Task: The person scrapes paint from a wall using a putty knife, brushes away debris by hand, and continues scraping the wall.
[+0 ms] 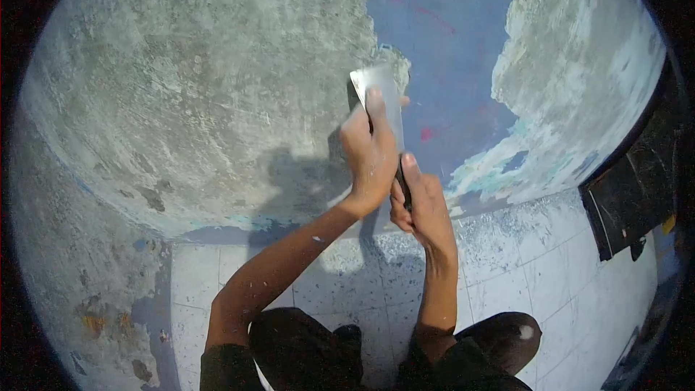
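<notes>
A paint scraper (389,88) with a broad metal blade and a dark handle rests against the wall, its edge at the ragged border of the blue paint (449,51). My right hand (426,206) is wrapped round the handle, thumb lying up along it. Higher up, my left hand (371,152) grips the blade, its thumb on the near face and most of its fingers hidden behind. The blade's top is slightly smeared by motion. Bare grey plaster (217,87) spreads to the left of the tool.
More stripped plaster (565,51) lies right of the blue strip. Paint flakes are scattered over the white tiled floor (499,297) at the wall's foot. A dark panel-like object (630,174) stands at the right. My bent knees (499,344) are close below my arms.
</notes>
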### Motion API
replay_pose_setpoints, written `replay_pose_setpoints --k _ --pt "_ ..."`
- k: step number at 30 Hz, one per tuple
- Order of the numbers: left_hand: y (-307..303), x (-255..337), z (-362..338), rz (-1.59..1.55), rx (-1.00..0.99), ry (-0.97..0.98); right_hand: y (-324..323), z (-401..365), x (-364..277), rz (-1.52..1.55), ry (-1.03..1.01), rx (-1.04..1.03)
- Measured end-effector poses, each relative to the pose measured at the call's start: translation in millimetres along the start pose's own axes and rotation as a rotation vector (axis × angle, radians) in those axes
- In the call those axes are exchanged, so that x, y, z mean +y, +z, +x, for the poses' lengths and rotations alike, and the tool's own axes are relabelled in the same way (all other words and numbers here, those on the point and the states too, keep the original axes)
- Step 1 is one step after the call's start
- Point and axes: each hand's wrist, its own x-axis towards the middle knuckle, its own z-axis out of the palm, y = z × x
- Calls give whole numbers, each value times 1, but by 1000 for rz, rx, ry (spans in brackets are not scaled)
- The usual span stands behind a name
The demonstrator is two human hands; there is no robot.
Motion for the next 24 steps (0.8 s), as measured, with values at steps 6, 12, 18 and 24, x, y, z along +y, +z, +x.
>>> replay_pose_setpoints --k 6,12,18,24 --pt "-5 19 12 -14 -41 -38 9 -4 -30 -5 15 11" --pt "5 44 35 -132 14 -11 18 11 -41 46 -87 19" --pt "-4 16 12 -42 31 1 11 -7 -25 -10 66 20" --pt "-5 17 11 66 38 -59 9 -10 -28 59 79 -10"
